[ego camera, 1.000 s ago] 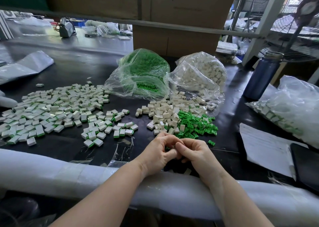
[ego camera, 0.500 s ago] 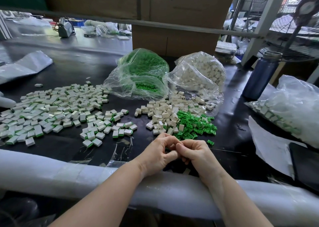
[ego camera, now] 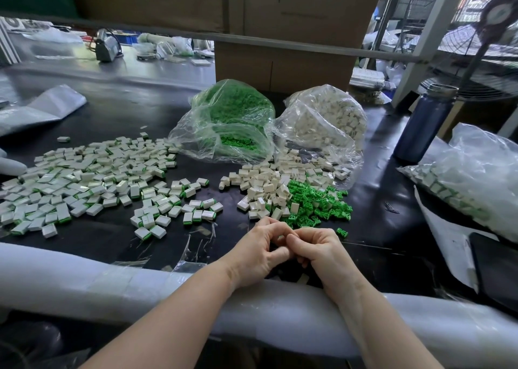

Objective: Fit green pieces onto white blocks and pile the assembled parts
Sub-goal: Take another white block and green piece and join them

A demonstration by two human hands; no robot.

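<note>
Head view: left hand [ego camera: 256, 252] and right hand [ego camera: 316, 252] meeting fingertip to fingertip at the near edge of the black table [ego camera: 372, 228], fingers curled around a small pale piece [ego camera: 281, 237], too hidden to identify. Just beyond, loose white blocks [ego camera: 269, 183] beside green pieces [ego camera: 316, 203]. Toward the left edge, a spread pile of assembled parts [ego camera: 84, 181]. Farther back, a bag of green pieces [ego camera: 232, 116] and a bag of white blocks [ego camera: 325, 119], touching.
</note>
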